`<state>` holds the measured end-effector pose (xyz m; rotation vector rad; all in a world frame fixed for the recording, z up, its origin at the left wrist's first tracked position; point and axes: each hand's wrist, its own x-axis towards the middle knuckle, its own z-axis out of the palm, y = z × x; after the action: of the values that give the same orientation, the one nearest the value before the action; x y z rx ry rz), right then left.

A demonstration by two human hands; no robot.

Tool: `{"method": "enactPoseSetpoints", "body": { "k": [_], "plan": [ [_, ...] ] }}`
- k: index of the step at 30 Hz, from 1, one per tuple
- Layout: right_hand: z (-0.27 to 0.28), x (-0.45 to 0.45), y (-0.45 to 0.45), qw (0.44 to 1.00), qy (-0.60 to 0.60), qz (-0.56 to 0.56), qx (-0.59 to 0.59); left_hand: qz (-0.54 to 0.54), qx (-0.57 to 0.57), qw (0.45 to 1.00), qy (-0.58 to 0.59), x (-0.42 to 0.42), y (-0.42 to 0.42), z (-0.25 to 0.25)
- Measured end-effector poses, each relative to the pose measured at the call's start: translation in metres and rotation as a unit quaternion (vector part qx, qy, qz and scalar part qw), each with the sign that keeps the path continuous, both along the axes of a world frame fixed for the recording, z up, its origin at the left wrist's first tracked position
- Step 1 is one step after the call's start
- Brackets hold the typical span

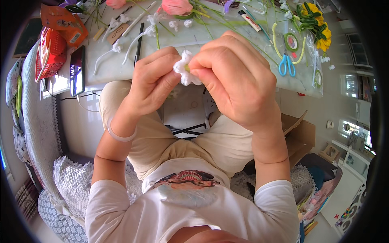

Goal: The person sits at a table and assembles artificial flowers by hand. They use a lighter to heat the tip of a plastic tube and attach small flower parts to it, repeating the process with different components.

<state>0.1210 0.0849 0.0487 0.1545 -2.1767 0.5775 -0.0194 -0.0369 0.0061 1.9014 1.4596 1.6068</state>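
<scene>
Between my two hands is a small white fuzzy flower (189,77) with ruffled petals, raised in front of the table's near edge. The thumb and fingers of my left hand (155,79) pinch its left rim. My right hand (237,76) holds it from the right, fingertips close to a yellow-green spot at its middle. My right fingers hide part of the flower. Beyond my left hand lie more white flowers (150,30) with curled white stems, and a black pen (139,44).
On the marble-look table (103,73) lie blue scissors (286,65), green tape (291,42), a lighter (249,21), pink tulips (177,6) and yellow flowers (323,36). A phone (77,71) and a red basket (51,54) are at the left edge. A cardboard box (301,133) stands at lower right.
</scene>
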Motion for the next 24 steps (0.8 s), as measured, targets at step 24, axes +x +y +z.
{"method": "enactPoseSetpoints", "body": {
  "k": [24],
  "plan": [
    [0.0047,0.0037,0.0062,0.997,0.001,0.045,-0.068,-0.014,0.007,1.000,-0.020,-0.0010,0.0019,-0.0037]
  ]
}}
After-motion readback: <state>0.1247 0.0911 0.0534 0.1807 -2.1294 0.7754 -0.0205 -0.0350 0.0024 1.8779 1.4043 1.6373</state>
